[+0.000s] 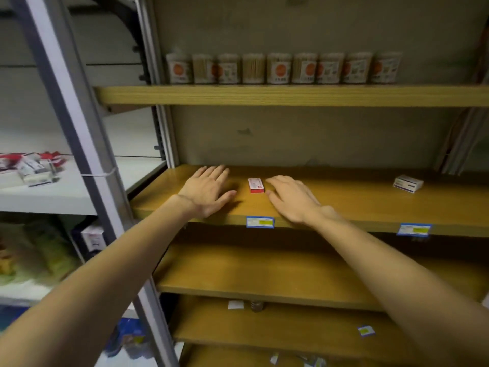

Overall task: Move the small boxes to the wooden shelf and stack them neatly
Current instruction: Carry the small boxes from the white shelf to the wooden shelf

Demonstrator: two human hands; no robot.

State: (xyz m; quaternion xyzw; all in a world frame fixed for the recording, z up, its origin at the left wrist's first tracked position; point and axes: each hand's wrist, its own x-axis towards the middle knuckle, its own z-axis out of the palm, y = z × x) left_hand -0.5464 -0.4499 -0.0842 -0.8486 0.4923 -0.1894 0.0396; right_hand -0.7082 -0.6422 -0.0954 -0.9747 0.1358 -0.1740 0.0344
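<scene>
**Two hands beside a small box on the shelf**

From the head camera, the boxes [31,168] on the white shelf at the left are blurred and cut by the edge. The red box [256,185], with a white label on top, lies flat on the wooden shelf [344,202]. The left hand [209,192] and right hand [291,200] lie flat on either side of it, fingers straight, holding nothing. A white box [408,183] lies far to the right.
</scene>
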